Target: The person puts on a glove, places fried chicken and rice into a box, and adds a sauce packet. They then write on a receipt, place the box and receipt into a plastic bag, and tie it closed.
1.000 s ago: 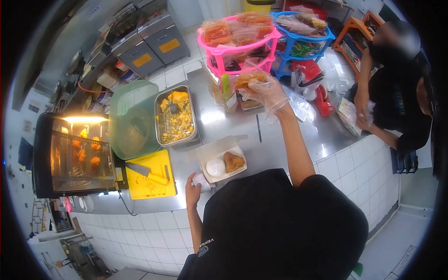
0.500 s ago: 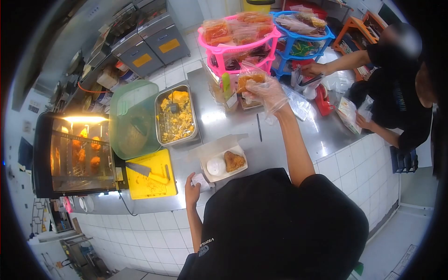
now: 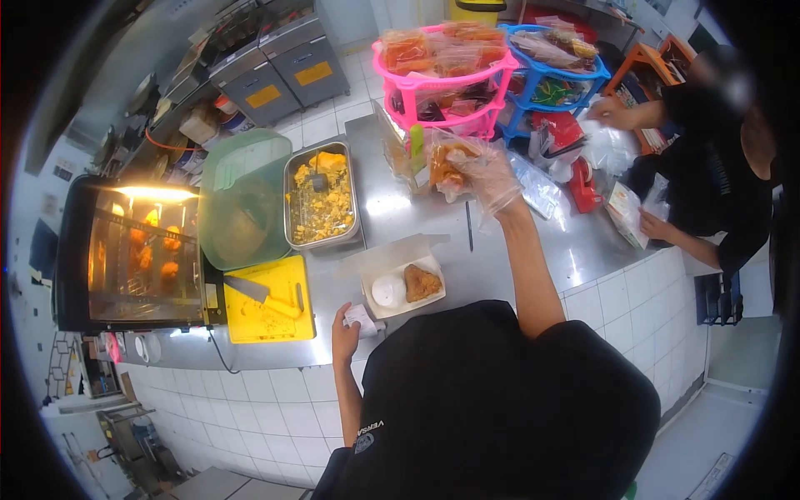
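Note:
My right hand [image 3: 490,177], in a clear plastic glove, grips a clear plastic bag of orange sauce [image 3: 446,165] above the steel counter. My left hand [image 3: 344,335] is at the counter's front edge, with thumb and fingers closed on a small white printed paper [image 3: 360,319]. Just right of that paper stands an open white food box [image 3: 385,312]. Inside it lie a rounded mound of white rice [image 3: 388,292] and a piece of fried chicken [image 3: 422,283].
A steel tray [image 3: 358,227] of yellow food, a green plastic lid [image 3: 237,171], a yellow cutting board [image 3: 250,325] with a knife [image 3: 271,302] and a lit warming cabinet [image 3: 146,262] stand left. Pink [image 3: 450,82] and blue baskets [image 3: 557,67] hold bagged items. A co-worker [image 3: 708,158] stands right.
My right hand has come down slightly with the sauce bag, which now hangs tilted. The co-worker's upper hand has moved right, away from the blue baskets. My left hand stays on the paper.

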Tool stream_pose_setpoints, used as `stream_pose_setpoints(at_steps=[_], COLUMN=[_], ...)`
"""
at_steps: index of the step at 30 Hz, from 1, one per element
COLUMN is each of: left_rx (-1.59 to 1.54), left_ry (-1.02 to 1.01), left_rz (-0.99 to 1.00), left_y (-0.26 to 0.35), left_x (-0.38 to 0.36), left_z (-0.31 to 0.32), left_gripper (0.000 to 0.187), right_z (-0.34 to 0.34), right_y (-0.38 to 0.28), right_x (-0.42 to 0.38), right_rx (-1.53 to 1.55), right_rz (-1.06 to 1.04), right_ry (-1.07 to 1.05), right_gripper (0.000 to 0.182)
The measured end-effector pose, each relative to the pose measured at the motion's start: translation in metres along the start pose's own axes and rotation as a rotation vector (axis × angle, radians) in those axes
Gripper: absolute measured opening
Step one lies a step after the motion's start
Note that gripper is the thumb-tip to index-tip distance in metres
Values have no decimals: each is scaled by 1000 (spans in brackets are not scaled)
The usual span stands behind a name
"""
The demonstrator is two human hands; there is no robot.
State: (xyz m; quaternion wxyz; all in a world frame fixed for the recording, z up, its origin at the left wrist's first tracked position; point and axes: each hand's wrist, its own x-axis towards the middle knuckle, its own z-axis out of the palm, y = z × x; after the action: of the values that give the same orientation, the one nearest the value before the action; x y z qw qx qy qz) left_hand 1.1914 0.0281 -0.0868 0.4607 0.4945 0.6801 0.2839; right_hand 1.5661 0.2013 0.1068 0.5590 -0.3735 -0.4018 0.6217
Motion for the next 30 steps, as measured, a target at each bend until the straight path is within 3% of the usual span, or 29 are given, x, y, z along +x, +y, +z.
stream_pose_setpoints(at_steps=[10, 28, 30], left_rx=[13, -54, 46], left_ry=[15, 50, 190], left_rz=[15, 23, 87], left_y=[-1, -11, -14], left_x=[-3, 2, 7], left_z=[-4, -6, -3], left_gripper=[56, 56, 56], right_z=[35, 63, 67], right_y=[-15, -3, 6], right_x=[-25, -37, -36], right_rx=[-109, -169, -98], right_rz=[23, 87, 125], right_ry=[-47, -173, -177], right_gripper=[43, 32, 31])
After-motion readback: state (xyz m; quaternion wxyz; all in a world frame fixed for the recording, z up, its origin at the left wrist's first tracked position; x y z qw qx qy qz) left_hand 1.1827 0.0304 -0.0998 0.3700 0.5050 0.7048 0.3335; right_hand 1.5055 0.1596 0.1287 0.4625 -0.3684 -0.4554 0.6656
